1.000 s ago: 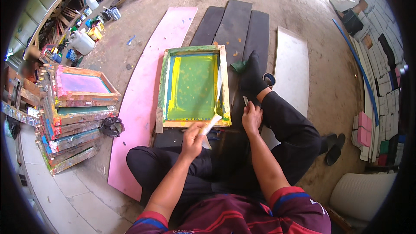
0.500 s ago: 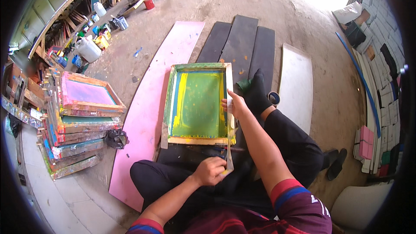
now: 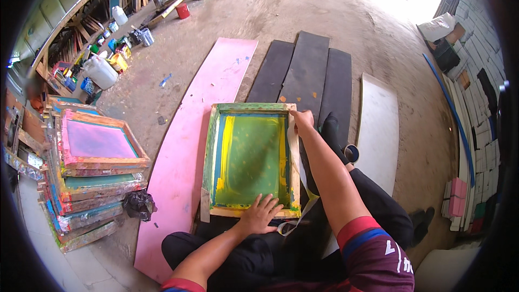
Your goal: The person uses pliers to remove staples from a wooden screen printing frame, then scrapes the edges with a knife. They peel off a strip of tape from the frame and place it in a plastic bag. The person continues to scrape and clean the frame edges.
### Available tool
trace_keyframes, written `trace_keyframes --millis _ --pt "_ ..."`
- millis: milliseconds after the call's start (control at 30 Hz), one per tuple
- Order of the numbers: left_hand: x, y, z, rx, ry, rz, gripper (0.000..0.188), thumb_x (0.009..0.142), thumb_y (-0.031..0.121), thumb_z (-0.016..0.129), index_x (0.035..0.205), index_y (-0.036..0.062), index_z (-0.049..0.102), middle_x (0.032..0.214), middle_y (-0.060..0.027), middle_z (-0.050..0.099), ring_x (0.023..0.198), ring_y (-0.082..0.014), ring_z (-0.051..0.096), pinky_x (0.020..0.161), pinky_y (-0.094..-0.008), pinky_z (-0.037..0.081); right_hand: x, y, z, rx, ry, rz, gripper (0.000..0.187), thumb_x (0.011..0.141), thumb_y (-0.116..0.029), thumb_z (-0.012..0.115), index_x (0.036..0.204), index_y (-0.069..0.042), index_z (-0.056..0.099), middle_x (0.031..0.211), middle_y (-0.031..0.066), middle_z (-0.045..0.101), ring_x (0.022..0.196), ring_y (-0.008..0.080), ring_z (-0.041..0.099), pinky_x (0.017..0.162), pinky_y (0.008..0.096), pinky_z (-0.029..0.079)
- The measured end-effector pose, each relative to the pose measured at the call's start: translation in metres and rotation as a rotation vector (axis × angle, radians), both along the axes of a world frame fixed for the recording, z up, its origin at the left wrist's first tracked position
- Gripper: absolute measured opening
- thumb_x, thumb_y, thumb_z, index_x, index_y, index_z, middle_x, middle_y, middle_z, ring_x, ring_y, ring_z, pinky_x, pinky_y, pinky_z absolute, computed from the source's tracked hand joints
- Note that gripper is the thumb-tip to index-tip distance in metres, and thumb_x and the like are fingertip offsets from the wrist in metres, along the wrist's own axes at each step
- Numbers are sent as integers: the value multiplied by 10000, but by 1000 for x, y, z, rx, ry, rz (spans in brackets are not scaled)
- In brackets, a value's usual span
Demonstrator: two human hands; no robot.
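A wooden screen-printing frame (image 3: 251, 212) with green mesh and yellow paint along its inner sides lies before me, tilted slightly. My left hand (image 3: 260, 214) rests on the near rail, fingers spread, the tips reaching over the mesh. At the far right corner my right hand (image 3: 303, 121) is closed, its fingers pinching a pale strip of tape (image 3: 303, 168) against the outer side of the frame. From there the tape hangs down along the right rail and curls beside the near right corner. The fingertips of the right hand are partly hidden by the hand itself.
A stack of paint-stained frames (image 3: 102, 183) stands at the left, with a black plastic bag (image 3: 139, 204) beside it. Under the frame lie a pink board (image 3: 186, 146) and dark boards (image 3: 303, 70). A roll of tape (image 3: 351, 154) sits by my foot, near a white board (image 3: 378, 130).
My left hand has let go of the tape's lower end and spread onto the near rail. My right hand has moved up to the far right corner. The view has tilted, shifting the scene.
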State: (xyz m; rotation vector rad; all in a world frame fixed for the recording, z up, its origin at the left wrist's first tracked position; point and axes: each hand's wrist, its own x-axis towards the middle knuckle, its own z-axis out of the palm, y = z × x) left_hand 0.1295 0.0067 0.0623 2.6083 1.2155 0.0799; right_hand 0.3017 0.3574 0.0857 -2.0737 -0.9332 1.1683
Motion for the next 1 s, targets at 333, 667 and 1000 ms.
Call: trace_keyframes --millis 333,667,1000 --pt "-58 34 20 -42 -237 259 1065 808 624 806 1613 103 343 1633 -233 356 1536 -435 298 1271 -578 219 -13 25 -8 146 -789 349 324 983 -272 577 1155 -49 737 1242 175 728 1175 368 705 970 465 572" --pt "-157 85 -17 -96 -169 1097 1081 816 466 856 1585 -52 300 1578 -287 414 1489 -467 350 1239 -552 275 -33 43 -16 137 -706 229 414 1060 -364 543 1233 -6 661 1227 242 725 1188 433 682 1008 515 538" --pt "-162 84 -19 -119 -190 1113 844 932 348 742 1581 3 328 1614 -272 371 1525 -480 298 1233 -626 251 -50 37 3 -31 -762 219 577 1054 -502 546 1259 17 693 1279 242 716 1237 413 668 1043 495 528"
